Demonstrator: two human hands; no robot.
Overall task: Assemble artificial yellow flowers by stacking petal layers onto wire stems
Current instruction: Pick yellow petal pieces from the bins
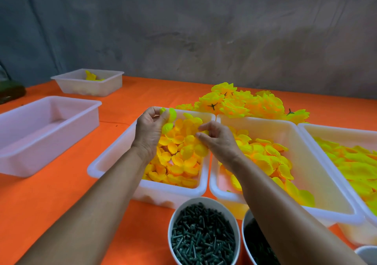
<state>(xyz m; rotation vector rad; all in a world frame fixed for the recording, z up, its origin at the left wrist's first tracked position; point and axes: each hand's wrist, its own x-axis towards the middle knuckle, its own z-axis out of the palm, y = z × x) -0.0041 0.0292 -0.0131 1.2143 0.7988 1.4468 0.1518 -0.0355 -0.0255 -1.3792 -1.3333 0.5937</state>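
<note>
My left hand holds a small yellow-green petal piece between thumb and fingers above the white tray of small yellow petal cups. My right hand reaches into the same tray and pinches a petal from the pile. A second white tray to the right holds larger petals. Finished yellow flowers lie heaped behind the trays. No wire stem shows in either hand.
A white bowl of dark green plastic pegs stands near me, a second bowl beside it under my right forearm. A third petal tray is far right. An empty tray and a small tray sit left on the orange cloth.
</note>
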